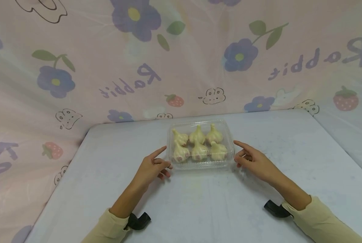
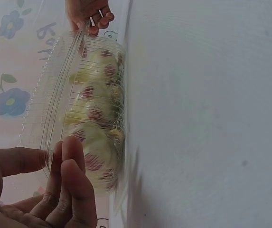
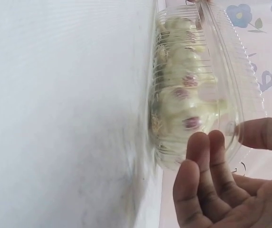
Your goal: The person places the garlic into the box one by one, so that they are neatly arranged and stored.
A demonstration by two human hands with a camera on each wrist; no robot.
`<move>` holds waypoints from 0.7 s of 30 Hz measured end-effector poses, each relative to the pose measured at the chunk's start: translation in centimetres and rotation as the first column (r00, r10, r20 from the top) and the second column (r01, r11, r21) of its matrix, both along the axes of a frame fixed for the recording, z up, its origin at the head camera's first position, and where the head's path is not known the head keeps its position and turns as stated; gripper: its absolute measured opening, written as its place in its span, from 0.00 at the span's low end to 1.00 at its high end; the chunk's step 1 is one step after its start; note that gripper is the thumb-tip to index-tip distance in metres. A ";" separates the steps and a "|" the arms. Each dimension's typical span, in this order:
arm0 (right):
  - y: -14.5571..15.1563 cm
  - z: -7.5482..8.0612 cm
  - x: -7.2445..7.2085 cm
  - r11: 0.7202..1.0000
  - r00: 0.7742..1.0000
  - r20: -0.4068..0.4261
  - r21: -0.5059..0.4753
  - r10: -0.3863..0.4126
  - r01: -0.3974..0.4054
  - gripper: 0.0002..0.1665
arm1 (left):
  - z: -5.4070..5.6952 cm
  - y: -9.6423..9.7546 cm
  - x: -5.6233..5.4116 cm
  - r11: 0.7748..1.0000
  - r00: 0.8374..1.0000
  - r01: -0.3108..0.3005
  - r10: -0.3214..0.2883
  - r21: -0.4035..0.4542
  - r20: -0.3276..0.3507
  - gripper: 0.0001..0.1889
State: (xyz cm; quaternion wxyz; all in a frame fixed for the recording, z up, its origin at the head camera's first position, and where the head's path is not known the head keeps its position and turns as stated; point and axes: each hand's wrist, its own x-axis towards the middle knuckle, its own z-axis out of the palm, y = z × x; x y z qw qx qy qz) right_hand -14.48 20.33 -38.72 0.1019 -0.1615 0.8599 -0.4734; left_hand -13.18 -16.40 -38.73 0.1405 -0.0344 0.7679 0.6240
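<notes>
A clear plastic clamshell box (image 1: 200,165) sits on the white table with several garlic bulbs (image 1: 200,152) inside, set in two rows. Its lid lies over the bulbs. At the box's near left corner, my left hand (image 1: 150,170) pinches the rim between thumb and fingers, its index finger stretched along the left side. My right hand (image 1: 257,164) pinches the rim at the near right corner in the same way. Close up in the left wrist view, the left thumb (image 2: 24,160) is on the rim. The right thumb (image 3: 261,134) touches the rim in the right wrist view.
The white tabletop (image 1: 199,209) spreads around the box. Behind it and to the sides hangs a pink cloth (image 1: 193,60) printed with flowers, rabbits and strawberries. A black curved piece sticks out at each cuff, at the left (image 1: 139,221) and the right (image 1: 276,209).
</notes>
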 end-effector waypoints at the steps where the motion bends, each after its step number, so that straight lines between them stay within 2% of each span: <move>1: 0.0 0.0 0.0 1.000 1.000 0.002 -0.002 -0.001 0.001 0.38 | 0.0 0.0 0.0 1.000 1.000 0.003 -0.003 0.000 -0.003 0.34; 21: -0.1 0.1 -0.3 1.000 1.000 0.000 0.007 -0.007 0.007 0.38 | 0.0 0.0 -0.5 0.999 1.000 -0.013 0.013 0.040 -0.002 0.32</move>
